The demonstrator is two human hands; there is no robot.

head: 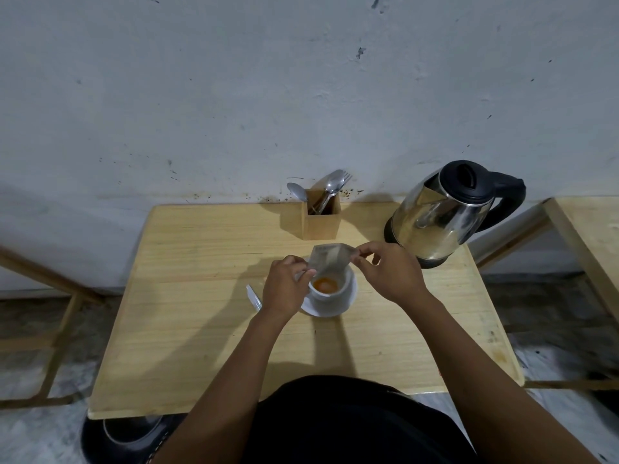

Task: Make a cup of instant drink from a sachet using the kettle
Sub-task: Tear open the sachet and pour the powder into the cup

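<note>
A white cup (330, 291) stands on a white saucer (346, 304) in the middle of the wooden table (201, 313). Orange powder (325, 285) lies in the bottom of the cup. Both hands hold a silvery sachet (330, 257) tilted over the cup's far rim. My left hand (284, 289) pinches its lower left edge; my right hand (390, 272) pinches its upper right corner. A steel kettle (442, 216) with black lid and handle stands at the table's far right.
A wooden holder (321, 216) with spoons and a fork stands at the back by the wall. A small torn strip (253, 298) lies left of the saucer. Another wooden table (593, 236) is at the right; wooden frames stand at the left.
</note>
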